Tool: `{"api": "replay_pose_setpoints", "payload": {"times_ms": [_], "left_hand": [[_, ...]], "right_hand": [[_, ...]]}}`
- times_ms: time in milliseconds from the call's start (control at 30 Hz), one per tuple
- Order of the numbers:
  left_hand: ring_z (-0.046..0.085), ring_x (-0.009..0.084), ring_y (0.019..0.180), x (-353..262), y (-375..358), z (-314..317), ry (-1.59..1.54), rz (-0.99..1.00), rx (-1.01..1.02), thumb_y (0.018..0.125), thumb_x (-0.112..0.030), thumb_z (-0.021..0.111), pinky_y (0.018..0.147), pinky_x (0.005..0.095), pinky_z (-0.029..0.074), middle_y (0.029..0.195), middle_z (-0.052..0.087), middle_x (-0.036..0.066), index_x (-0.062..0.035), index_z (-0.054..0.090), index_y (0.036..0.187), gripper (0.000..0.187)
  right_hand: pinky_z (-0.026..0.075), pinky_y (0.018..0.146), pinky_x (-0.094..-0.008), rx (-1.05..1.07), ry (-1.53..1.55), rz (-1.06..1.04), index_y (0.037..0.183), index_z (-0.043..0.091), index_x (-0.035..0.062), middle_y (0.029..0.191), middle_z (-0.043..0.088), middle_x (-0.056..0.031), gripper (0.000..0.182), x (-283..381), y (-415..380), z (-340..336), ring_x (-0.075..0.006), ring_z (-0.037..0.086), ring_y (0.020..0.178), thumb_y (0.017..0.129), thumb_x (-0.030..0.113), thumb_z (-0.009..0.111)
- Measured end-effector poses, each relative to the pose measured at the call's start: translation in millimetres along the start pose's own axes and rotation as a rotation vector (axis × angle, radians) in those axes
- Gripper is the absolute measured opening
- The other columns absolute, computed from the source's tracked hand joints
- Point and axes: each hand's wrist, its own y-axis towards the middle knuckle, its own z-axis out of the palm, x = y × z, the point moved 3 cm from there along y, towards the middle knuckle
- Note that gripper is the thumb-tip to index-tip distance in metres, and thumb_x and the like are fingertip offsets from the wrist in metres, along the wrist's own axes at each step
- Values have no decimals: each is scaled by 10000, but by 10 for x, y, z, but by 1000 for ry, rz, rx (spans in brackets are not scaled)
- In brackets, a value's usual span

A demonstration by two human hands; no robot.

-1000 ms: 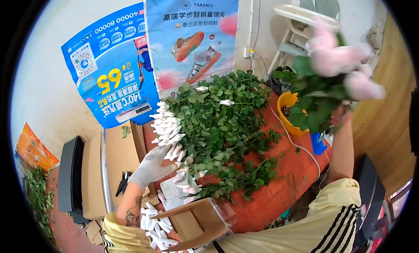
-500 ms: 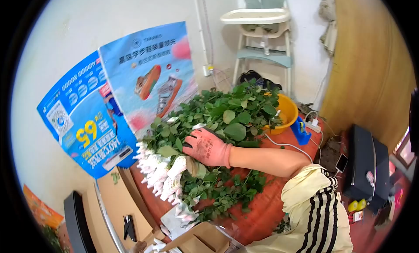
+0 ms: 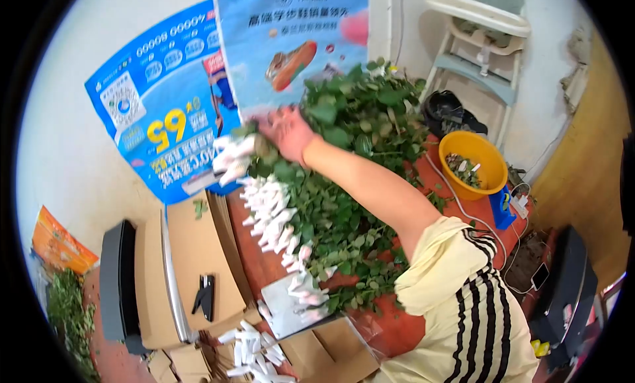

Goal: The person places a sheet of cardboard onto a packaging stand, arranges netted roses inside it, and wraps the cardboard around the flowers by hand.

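While the right hand (image 3: pixel 290 134) is open over leafy stems (image 3: pixel 267 159), far left on the table (image 3: pixel 400 331), light pressure should spare the white-covered flower heads (image 3: pixel 233 161), the left hand being out of view.

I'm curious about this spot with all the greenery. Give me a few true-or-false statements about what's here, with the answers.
1. The right hand is at the green foliage, close to the wall posters. True.
2. The yellow bowl holds nothing. False: leafy bits lie in it.
3. A black stapler lies on brown cardboard. True.
4. The white-wrapped flower heads are on the bowl's side of the foliage. False: they line the opposite edge, in front of the posters and cardboard.
5. A high chair stands in the corner, beyond the bowl. True.
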Motion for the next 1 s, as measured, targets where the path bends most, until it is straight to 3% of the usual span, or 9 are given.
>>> {"api": "replay_pose_setpoints", "payload": {"times_ms": [67, 133, 200, 233, 300, 367, 467, 867, 1000], "left_hand": [[538, 284, 1089, -852, 209, 46, 168, 101, 2, 929, -188, 498, 956, 361, 439, 1257, 527, 128, -20, 427, 1311, 423], [544, 273, 1071, -774, 102, 21, 1, -37, -34, 932, -193, 496, 945, 359, 442, 1228, 537, 133, -7, 432, 1301, 418], [555, 251, 1035, -637, 34, 98, -361, -248, -134, 938, -204, 493, 924, 356, 447, 1170, 556, 142, 19, 442, 1280, 411], [560, 241, 1017, -576, 8, 148, -542, -349, -182, 941, -209, 491, 913, 354, 449, 1141, 565, 147, 32, 447, 1269, 410], [566, 230, 998, -480, 23, 207, -715, -442, -225, 944, -215, 489, 902, 353, 451, 1112, 575, 152, 45, 452, 1259, 410], [521, 293, 1143, -370, 77, 243, -646, -493, -138, 951, -250, 493, 1027, 411, 374, 1251, 511, 197, 37, 394, 1315, 474], [525, 286, 1136, -417, 138, 374, -679, -484, -108, 952, -263, 497, 1015, 404, 386, 1254, 506, 193, 35, 385, 1321, 486], [513, 286, 1155, -389, 223, 450, -678, -568, -63, 936, -249, 530, 994, 391, 409, 1266, 505, 177, 16, 381, 1335, 502], [518, 291, 1142, -402, 250, 483, -678, -576, -70, 931, -226, 530, 979, 385, 420, 1265, 510, 165, 15, 398, 1323, 479]], "right_hand": [[236, 1045, -557, 479, 151, 159, 1432, 252, 98, 1423, 312, -206, 715, 37, 85, 122, -448, 303, 1279, 816, 311, 544], [178, 1085, -534, 483, 214, 24, 1455, 177, 84, 1457, 257, -206, 784, 262, -203, 377, -434, 239, 1327, 824, 366, 546], [223, 1079, -454, 526, 241, -155, 1437, 248, 87, 1415, 327, -181, 691, 428, -599, 679, -336, 321, 1296, 833, 294, 511], [274, 1045, -416, 811, 319, -201, 1414, 309, 88, 1362, 396, -167, 619, 452, -713, 674, -305, 371, 1252, 832, 228, 468], [298, 1026, -424, 835, 317, -243, 1399, 324, 79, 1313, 448, -147, 575, 550, -1213, 1205, -313, 415, 1211, 845, 217, 389], [283, 1044, -462, 875, 271, -216, 1408, 309, 77, 1364, 391, -176, 591, 617, -1407, 1300, -351, 390, 1232, 844, 216, 417], [260, 1058, -494, 813, 167, -178, 1433, 268, 82, 1435, 316, -175, 628, 875, -1561, 1701, -376, 346, 1275, 846, 221, 444], [232, 1080, -519, 1058, 367, -23, 1475, 119, 85, 1510, 172, -172, 874, 617, -1004, 1924, -407, 238, 1351, 777, 355, 570], [236, 1056, -576, 1028, 403, 3, 1472, 107, 82, 1486, 220, -183, 1010, 560, -979, 2159, -388, 264, 1342, 685, 392, 657]]}}
